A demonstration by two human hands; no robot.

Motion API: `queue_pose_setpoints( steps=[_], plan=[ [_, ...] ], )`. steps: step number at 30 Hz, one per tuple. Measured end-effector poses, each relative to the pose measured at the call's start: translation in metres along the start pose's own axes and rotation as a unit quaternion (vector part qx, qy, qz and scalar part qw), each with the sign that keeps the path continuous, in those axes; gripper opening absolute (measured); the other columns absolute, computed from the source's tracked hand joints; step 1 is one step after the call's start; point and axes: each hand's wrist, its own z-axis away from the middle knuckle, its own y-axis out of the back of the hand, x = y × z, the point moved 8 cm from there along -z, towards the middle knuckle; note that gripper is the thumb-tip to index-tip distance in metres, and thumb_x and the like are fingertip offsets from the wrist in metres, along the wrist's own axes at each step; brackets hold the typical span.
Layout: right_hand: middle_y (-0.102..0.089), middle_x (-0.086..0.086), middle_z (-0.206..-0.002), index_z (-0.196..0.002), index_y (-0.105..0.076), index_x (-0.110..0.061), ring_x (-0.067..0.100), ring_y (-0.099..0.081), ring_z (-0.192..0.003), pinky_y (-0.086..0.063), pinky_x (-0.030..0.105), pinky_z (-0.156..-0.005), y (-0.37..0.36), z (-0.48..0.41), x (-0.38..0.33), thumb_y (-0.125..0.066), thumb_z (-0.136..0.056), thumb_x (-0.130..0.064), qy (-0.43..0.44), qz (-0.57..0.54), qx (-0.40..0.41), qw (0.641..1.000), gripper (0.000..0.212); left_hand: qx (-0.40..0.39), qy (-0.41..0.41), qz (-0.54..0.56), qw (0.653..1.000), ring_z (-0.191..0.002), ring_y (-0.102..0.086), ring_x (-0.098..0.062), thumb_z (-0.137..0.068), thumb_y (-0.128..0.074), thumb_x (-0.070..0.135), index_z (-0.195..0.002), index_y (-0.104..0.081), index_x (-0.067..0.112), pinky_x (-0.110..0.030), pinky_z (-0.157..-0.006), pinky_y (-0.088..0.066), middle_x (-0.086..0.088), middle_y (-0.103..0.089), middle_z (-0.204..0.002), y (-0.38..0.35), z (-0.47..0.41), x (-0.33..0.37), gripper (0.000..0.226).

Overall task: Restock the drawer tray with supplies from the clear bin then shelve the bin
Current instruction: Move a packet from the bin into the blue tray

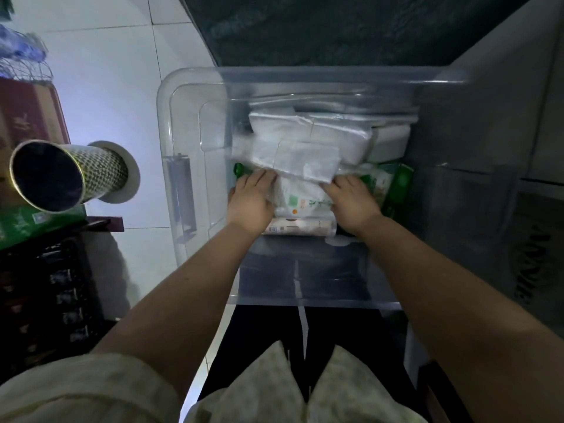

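A large clear plastic bin (pixel 171 123) stands on the floor in front of me, filled with white and clear plastic packets (pixel 305 138) and green-printed packs (pixel 399 181). Both arms reach down into it. My left hand (pixel 251 199) grips the left side of a white packet with green and orange print (pixel 300 198). My right hand (pixel 351 199) holds the same packet's right side. A flat clear packet (pixel 305 161) lies just beyond my fingers. No drawer tray can be made out.
A patterned tube container (pixel 64 175) lies on a green box (pixel 36 221) over dark shelving at the left. White floor tiles (pixel 116 87) run to the bin's left. A dark mat (pixel 335 29) lies beyond it, and a grey cabinet side (pixel 503 132) stands at the right.
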Motion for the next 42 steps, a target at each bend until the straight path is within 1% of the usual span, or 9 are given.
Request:
queue_pose_setpoints(
  steps=[4, 8, 12, 19, 23, 26, 32, 38, 42],
  plan=[
    [-0.048, 0.015, -0.13, -0.14, -0.039, -0.015, 0.035, -0.04, -0.117, -0.029, 0.043, -0.102, 0.002, 0.003, -0.003, -0.061, -0.082, -0.013, 0.033, -0.008, -0.009, 0.999, 0.062, 0.016, -0.018, 0.023, 0.999, -0.137, -0.028, -0.027, -0.077, -0.048, 0.001, -0.148, -0.03, 0.028, -0.047, -0.105, -0.035, 0.004, -0.032, -0.153, 0.015, -0.01, 0.012, 0.078],
    [-0.033, 0.011, -0.143, -0.139, -0.035, -0.02, 0.034, -0.03, -0.129, -0.03, 0.049, -0.106, 0.015, -0.009, 0.025, -0.066, -0.083, -0.031, -0.05, -0.055, 0.02, 0.997, 0.065, 0.005, -0.049, 0.015, 0.999, -0.138, -0.025, -0.027, -0.075, -0.049, -0.002, -0.148, -0.025, 0.033, -0.046, -0.107, -0.032, 0.006, -0.027, -0.155, 0.024, -0.029, 0.03, 0.084],
    [-0.036, 0.011, -0.138, -0.137, -0.034, -0.013, 0.032, -0.031, -0.128, -0.028, 0.047, -0.109, 0.017, -0.023, 0.034, -0.077, -0.073, -0.029, -0.101, -0.069, 0.033, 0.992, 0.079, 0.012, -0.04, 0.027, 0.999, -0.138, -0.026, -0.025, -0.08, -0.05, 0.003, -0.144, -0.037, 0.028, -0.047, -0.111, -0.027, 0.001, -0.032, -0.153, 0.024, -0.037, 0.041, 0.07],
    [-0.045, 0.014, -0.133, -0.136, -0.039, -0.017, 0.034, -0.039, -0.12, -0.035, 0.044, -0.098, 0.012, 0.001, 0.012, -0.063, -0.077, -0.025, -0.083, -0.025, -0.053, 0.995, 0.064, -0.001, -0.04, -0.013, 0.999, -0.138, -0.024, -0.027, -0.086, -0.051, 0.012, -0.144, -0.037, 0.026, -0.043, -0.109, -0.028, 0.001, -0.032, -0.153, 0.027, -0.004, 0.056, 0.062],
    [-0.054, 0.016, -0.122, -0.123, -0.043, -0.01, 0.034, -0.051, -0.108, -0.041, 0.04, -0.083, 0.036, 0.039, -0.008, -0.056, -0.079, -0.004, -0.038, -0.002, -0.056, 0.998, 0.046, 0.02, -0.052, -0.027, 0.998, -0.136, -0.029, -0.026, -0.085, -0.055, 0.021, -0.141, -0.041, 0.026, -0.044, -0.106, -0.028, 0.0, -0.039, -0.149, 0.061, 0.024, 0.076, 0.058],
    [-0.06, 0.013, -0.111, -0.113, -0.049, -0.012, 0.031, -0.055, -0.101, -0.038, 0.037, -0.077, 0.075, 0.071, -0.021, -0.055, -0.073, 0.004, -0.016, 0.006, 0.004, 1.0, 0.043, 0.058, -0.09, -0.013, 0.994, -0.13, -0.035, -0.024, -0.08, -0.06, 0.022, -0.136, -0.048, 0.024, -0.043, -0.103, -0.028, -0.001, -0.048, -0.14, 0.103, 0.051, 0.101, 0.058],
    [-0.062, 0.012, -0.098, -0.102, -0.055, -0.013, 0.034, -0.056, -0.093, -0.039, 0.037, -0.073, 0.191, 0.136, -0.049, -0.066, -0.065, 0.003, -0.006, 0.062, 0.169, 0.984, 0.042, 0.186, -0.205, -0.02, 0.961, -0.116, -0.047, -0.024, -0.082, -0.058, 0.023, -0.121, -0.059, 0.023, -0.041, -0.094, -0.033, 0.001, -0.061, -0.122, 0.21, 0.097, 0.164, 0.04],
    [-0.06, 0.011, -0.09, -0.094, -0.056, -0.012, 0.035, -0.055, -0.084, -0.035, 0.038, -0.065, 0.292, 0.216, -0.076, -0.063, -0.065, 0.0, -0.095, 0.11, 0.319, 0.936, 0.032, 0.244, -0.349, -0.064, 0.902, -0.113, -0.049, -0.025, -0.079, -0.059, 0.021, -0.12, -0.06, 0.023, -0.041, -0.091, -0.035, 0.001, -0.061, -0.119, 0.3, 0.127, 0.241, 0.041],
    [-0.059, 0.006, -0.087, -0.092, -0.056, -0.014, 0.033, -0.055, -0.084, -0.029, 0.036, -0.064, 0.328, 0.287, -0.091, -0.065, -0.064, -0.002, -0.185, 0.13, 0.378, 0.898, 0.032, 0.254, -0.442, -0.098, 0.855, -0.114, -0.047, -0.025, -0.08, -0.057, 0.021, -0.124, -0.056, 0.023, -0.042, -0.093, -0.035, 0.0, -0.058, -0.122, 0.336, 0.165, 0.304, 0.044]
  ],
)
